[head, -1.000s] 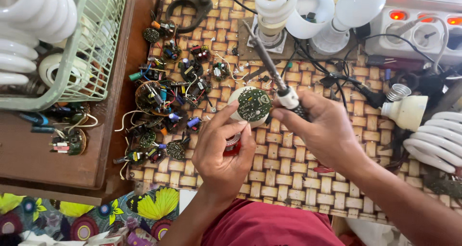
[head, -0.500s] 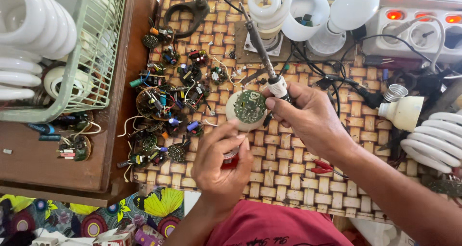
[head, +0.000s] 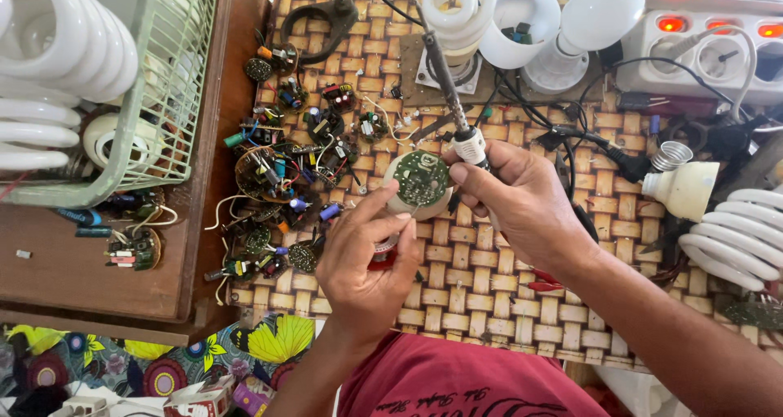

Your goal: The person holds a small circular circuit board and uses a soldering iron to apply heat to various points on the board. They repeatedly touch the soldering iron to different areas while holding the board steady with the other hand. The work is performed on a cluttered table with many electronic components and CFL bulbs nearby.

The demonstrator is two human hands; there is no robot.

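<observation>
Steadiness was what this step called for, in our judgement. We held the round green circuit board [head: 422, 179], seated in its white lamp base, up off the woven mat [head: 457, 262] near the middle of the work area, just right of the heap of loose boards and components [head: 281, 180]. Our left hand [head: 365, 262] pinched its lower rim, thumb and forefinger closed on the edge, the other fingers curled beneath around something red that we could not make out. Our right hand [head: 522, 201] gripped the soldering iron [head: 447, 83] like a pen, thumb and fingers pressed together on the white collar at the board's right edge; the metal shaft pointed away from us towards the spiral lamp [head: 457, 9] at the back.

To do it well, we judged that the board should stay braced and tilted so the joints faced us. The hot end was best kept clear of the black cables [head: 571, 140] and the power strip [head: 710, 54] behind. We could not tell from this view whether any part of the iron touched the board. The basket of lamps [head: 163, 99] stood well apart on the left.
</observation>
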